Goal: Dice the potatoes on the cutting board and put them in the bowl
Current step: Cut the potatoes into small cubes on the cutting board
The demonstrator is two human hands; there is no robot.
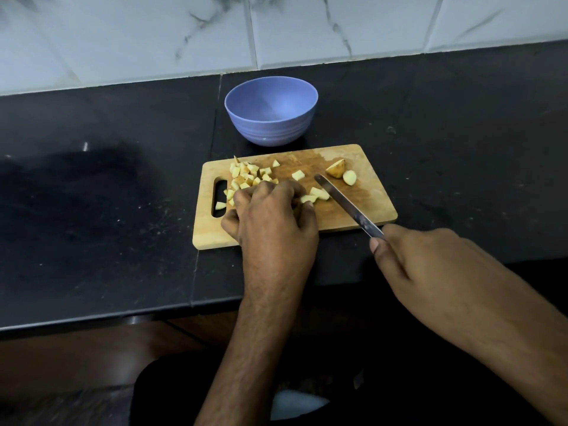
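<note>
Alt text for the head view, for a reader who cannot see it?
A left hand gathers diced potato on a wooden cutting board while the right hand holds a knife. Two larger potato pieces remain uncut, and the blue bowl behind is empty.

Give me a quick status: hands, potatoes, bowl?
Left hand curled over diced potato pieces on the cutting board. Right hand grips knife. Two bigger chunks uncut. Bowl empty; path clear.
</note>
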